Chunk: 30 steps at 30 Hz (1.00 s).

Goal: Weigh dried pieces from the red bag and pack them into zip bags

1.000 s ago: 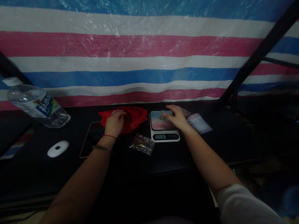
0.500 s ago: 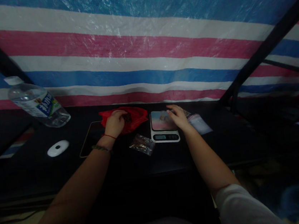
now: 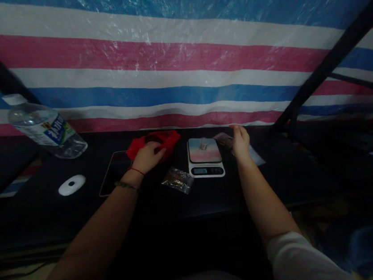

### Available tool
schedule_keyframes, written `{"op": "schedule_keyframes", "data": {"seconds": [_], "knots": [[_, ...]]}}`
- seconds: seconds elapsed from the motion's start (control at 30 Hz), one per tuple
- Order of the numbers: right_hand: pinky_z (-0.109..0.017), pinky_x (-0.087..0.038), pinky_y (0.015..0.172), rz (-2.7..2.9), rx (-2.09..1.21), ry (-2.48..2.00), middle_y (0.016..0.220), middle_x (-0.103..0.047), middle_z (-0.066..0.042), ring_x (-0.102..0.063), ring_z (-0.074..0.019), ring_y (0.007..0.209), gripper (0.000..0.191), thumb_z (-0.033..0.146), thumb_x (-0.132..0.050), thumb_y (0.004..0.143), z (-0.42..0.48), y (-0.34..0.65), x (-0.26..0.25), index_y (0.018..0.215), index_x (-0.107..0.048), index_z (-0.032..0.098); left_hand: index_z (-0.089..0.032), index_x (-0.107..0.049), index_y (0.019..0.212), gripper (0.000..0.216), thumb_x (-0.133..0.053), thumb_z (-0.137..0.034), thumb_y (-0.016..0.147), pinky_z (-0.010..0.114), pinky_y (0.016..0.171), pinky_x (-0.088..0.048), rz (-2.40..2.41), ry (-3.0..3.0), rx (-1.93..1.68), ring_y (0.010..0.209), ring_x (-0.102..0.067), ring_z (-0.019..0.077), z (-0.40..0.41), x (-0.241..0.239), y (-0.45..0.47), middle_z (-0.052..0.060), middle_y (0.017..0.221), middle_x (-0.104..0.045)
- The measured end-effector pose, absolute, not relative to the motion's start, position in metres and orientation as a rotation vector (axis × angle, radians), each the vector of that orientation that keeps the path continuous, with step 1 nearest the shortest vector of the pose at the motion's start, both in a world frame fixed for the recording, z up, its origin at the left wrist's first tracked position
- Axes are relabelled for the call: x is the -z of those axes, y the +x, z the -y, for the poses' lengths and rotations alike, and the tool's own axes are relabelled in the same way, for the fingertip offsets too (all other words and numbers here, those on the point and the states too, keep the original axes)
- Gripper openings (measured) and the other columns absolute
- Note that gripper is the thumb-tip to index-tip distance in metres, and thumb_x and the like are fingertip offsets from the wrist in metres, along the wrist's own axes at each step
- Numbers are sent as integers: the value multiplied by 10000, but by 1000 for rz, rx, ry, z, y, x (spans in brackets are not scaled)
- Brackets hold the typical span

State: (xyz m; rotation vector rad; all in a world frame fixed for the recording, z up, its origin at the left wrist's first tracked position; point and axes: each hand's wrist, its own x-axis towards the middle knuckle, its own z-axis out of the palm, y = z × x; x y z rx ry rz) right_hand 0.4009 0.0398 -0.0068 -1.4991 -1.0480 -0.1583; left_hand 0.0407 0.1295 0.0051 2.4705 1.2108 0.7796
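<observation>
My left hand (image 3: pixel 148 157) is closed on the near edge of a red plastic bag (image 3: pixel 169 138), whose mouth gapes and shows something dark inside. My right hand (image 3: pixel 241 140) is raised right of a white kitchen scale (image 3: pixel 195 171), apart from it, its fingers drawn together; whatever they hold is too dim to see. On the scale's blue and pink plate sits a small clear object (image 3: pixel 203 144), perhaps a little cup or bag. A small clear packet with brown contents (image 3: pixel 178 180) lies between the red bag and the scale. Behind my right hand lies another filled packet (image 3: pixel 224 139).
A clear plastic sheet or bag (image 3: pixel 256 155) lies right of my right wrist. Leftward are a dark tablet or phone (image 3: pixel 109 173), a white mouse-like object (image 3: pixel 72 185) and a tilted plastic bottle (image 3: pixel 48 128). Striped sheeting (image 3: pixel 178 64) hangs behind the black table (image 3: pixel 181 208) between dark slanted bars.
My right hand has moved off the scale plate to the right and up, uncovering the small clear object. My left hand has come back from the red bag's opening to its near edge.
</observation>
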Motion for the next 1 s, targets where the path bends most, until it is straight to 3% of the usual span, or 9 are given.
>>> {"op": "schedule_keyframes", "data": {"seconds": [0.23, 0.33, 0.53, 0.7, 0.83, 1.0], "knots": [[-422, -472, 914, 1019, 175, -1489, 973, -693, -98, -626, -248, 971, 486, 517, -362, 928, -42, 404, 10, 939, -692, 161, -164, -634, 877, 354, -416, -442, 906, 291, 722, -475, -1257, 2248, -1052, 767, -607, 192, -125, -6, 42, 53, 824, -659], [-418, -463, 938, 1179, 126, -1488, 1033, -692, -101, -619, -244, 1016, 469, 520, -392, 921, -43, 396, 10, 1004, -692, 170, -166, -622, 962, 351, -389, -424, 920, 294, 737, -481, -1235, 2216, -1076, 816, -624, 198, -124, -5, 44, 58, 884, -674], [-482, -379, 1042, 1758, -30, -1572, 1237, -639, -98, -554, -276, 1175, 469, 478, -636, 805, -42, 367, 7, 1211, -642, 244, -163, -587, 1164, 361, -510, -349, 865, 336, 852, -507, -1126, 2246, -972, 923, -652, 217, -122, -3, 48, 81, 1070, -682], [-505, -386, 1030, 1866, -61, -1600, 1175, -669, -92, -560, -288, 1159, 420, 387, -702, 759, -45, 355, 6, 1152, -675, 241, -163, -544, 1269, 416, -481, -283, 876, 329, 900, -508, -1034, 2254, -912, 976, -655, 202, -123, 0, 49, 86, 1142, -669], [-502, -395, 1037, 1814, -35, -1498, 1144, -680, -76, -546, -284, 1178, 381, 269, -692, 745, -43, 347, -3, 1123, -672, 228, -179, -594, 1226, 368, -427, -276, 912, 348, 941, -492, -1116, 2278, -931, 1028, -648, 216, -126, -2, 45, 83, 1146, -680], [-434, -426, 1027, 1913, -75, -1249, 1186, -639, -66, -560, -227, 1153, 426, 153, -616, 774, -38, 309, -27, 1188, -623, 252, -183, -674, 1064, 290, -484, -188, 845, 332, 891, -526, -1178, 2075, -1066, 940, -678, 205, -132, 0, 42, 69, 1027, -722]]}}
